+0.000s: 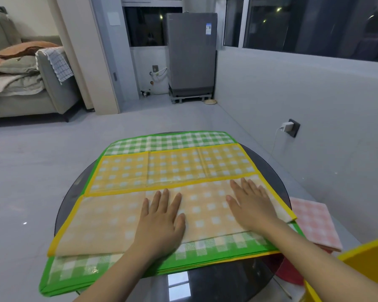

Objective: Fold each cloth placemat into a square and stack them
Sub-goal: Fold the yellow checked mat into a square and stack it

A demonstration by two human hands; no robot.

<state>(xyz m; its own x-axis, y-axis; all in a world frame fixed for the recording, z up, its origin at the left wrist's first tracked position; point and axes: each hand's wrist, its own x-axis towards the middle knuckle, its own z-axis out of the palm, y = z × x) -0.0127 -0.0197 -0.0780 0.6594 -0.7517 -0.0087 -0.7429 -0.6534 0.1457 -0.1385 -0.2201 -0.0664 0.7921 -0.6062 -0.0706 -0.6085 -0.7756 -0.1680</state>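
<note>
A yellow checked placemat (172, 168) lies on a round dark glass table (216, 280), its near half folded over so the pale back faces up. Under it lies a green checked placemat (170, 140), showing along the far edge and the near edge. My left hand (162, 221) presses flat on the folded flap near its middle, fingers straight. My right hand (251, 203) presses flat on the flap's right part, fingers spread. A folded pink checked placemat (314, 221) sits at the table's right edge, beside the yellow one.
A yellow object (367, 264) stands at the lower right, with something red (290, 273) beneath the pink mat. A wall charger and cable (287, 127) hang on the right wall. A sofa (31, 83) stands far left, a grey appliance (191, 53) at the back.
</note>
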